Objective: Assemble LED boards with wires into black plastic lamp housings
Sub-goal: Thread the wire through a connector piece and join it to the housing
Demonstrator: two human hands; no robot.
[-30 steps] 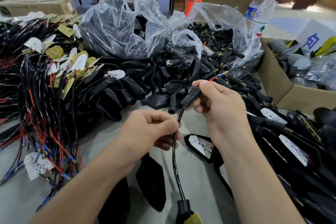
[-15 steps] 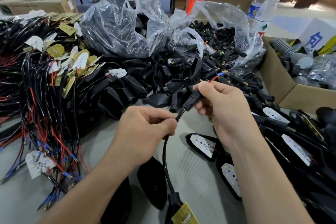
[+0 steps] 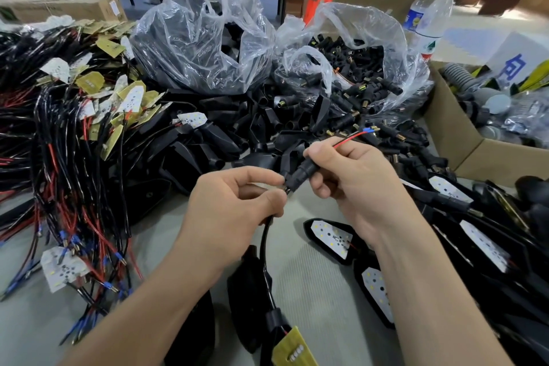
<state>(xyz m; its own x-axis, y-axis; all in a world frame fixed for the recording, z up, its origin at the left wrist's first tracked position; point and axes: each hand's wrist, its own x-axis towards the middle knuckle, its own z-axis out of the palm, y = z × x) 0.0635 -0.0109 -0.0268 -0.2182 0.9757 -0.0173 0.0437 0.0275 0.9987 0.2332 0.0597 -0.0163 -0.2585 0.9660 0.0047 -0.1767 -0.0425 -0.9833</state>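
Our L hand (image 3: 234,217) pinched the thin black sheathed wire (image 3: 263,242) just below the small black plastic tube housing (image 3: 301,173), which our R hand (image 3: 353,184) gripped w/ curled fingers. Red & black leads (image 3: 352,137) stuck out past the R thumb. The wire ran down to the yellow LED board (image 3: 292,349), low in view over the grey table (image 3: 312,276).

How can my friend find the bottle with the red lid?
Find the open brown cardboard box on the right. Two clear plastic bottles stand behind its far corner. Yours is the right-hand bottle, red-capped; its neighbour has a white cap and blue label.
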